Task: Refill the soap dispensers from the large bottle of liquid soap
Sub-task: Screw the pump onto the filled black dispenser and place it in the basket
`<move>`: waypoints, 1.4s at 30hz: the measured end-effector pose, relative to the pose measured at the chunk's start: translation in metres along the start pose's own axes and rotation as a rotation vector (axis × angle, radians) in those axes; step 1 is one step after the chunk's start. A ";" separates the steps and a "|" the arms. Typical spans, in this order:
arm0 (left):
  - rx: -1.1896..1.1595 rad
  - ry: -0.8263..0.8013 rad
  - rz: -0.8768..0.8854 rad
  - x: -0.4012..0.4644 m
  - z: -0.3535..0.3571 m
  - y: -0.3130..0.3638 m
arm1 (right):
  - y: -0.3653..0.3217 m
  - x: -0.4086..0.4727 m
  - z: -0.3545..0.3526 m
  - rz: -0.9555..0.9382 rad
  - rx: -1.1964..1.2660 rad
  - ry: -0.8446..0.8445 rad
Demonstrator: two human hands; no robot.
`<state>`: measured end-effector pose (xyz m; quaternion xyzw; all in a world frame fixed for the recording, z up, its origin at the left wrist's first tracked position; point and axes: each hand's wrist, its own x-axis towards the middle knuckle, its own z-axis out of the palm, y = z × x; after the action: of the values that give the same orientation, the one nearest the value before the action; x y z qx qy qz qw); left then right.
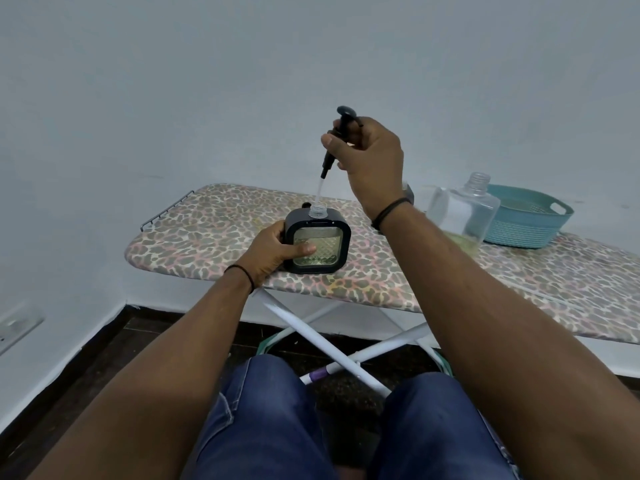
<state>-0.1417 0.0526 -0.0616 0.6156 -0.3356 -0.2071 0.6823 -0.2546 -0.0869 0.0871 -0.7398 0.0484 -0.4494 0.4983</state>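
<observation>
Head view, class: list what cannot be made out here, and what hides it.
- Pump: its collar is hidden by the right hand.
- Dispenser: its left side is covered by the left hand.
- Large bottle: its lower left is behind the right forearm.
- Dark object behind the right wrist: mostly hidden, unidentifiable.
- Basket: contents too indistinct to tell.

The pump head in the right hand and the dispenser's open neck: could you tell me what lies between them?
In the head view, only the pump's clear dip tube spans that gap, its lower end at the neck.
</observation>
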 end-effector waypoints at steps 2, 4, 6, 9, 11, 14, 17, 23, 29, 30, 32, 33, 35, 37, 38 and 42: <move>0.010 0.005 0.004 0.001 -0.001 -0.001 | 0.006 -0.001 0.006 0.007 -0.024 -0.010; 0.012 0.003 0.012 0.001 -0.001 -0.002 | 0.012 -0.001 0.008 0.017 -0.053 -0.024; 0.014 -0.005 0.019 0.002 -0.002 -0.004 | 0.017 -0.001 0.008 0.024 -0.085 -0.038; 0.013 0.001 0.024 0.002 -0.003 -0.004 | 0.026 -0.003 0.008 0.038 -0.096 -0.059; 0.009 0.003 0.030 0.002 -0.003 -0.004 | 0.032 -0.007 0.009 0.050 -0.087 -0.076; 0.002 -0.003 0.033 0.002 -0.002 -0.004 | 0.042 -0.015 0.011 0.064 -0.071 -0.110; 0.013 0.001 0.036 0.001 -0.001 -0.004 | 0.051 -0.020 0.012 0.112 -0.042 -0.144; 0.003 0.008 0.034 0.000 -0.002 -0.001 | 0.059 -0.026 0.015 0.151 -0.065 -0.202; 0.018 0.007 0.039 -0.001 -0.002 -0.002 | 0.067 -0.033 0.012 0.202 -0.029 -0.237; 0.022 0.008 0.040 -0.001 -0.002 -0.002 | 0.068 -0.034 0.012 0.212 -0.020 -0.235; 0.024 0.012 0.043 -0.001 -0.002 -0.002 | 0.068 -0.033 0.010 0.243 0.000 -0.229; 0.024 0.014 0.044 -0.001 -0.002 -0.002 | 0.068 -0.032 0.010 0.258 0.000 -0.234; 0.026 0.013 0.045 -0.001 -0.002 -0.002 | 0.067 -0.032 0.009 0.269 -0.014 -0.260; 0.016 0.011 0.040 -0.001 -0.002 -0.002 | 0.068 -0.033 0.008 0.243 -0.043 -0.287; 0.002 0.012 0.033 -0.001 -0.002 -0.003 | 0.069 -0.034 0.007 0.229 -0.055 -0.294; -0.007 0.014 0.022 -0.002 -0.001 -0.003 | 0.071 -0.035 0.007 0.233 -0.032 -0.265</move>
<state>-0.1417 0.0541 -0.0646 0.6108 -0.3368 -0.1966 0.6891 -0.2441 -0.0991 0.0093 -0.7897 0.0748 -0.2863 0.5374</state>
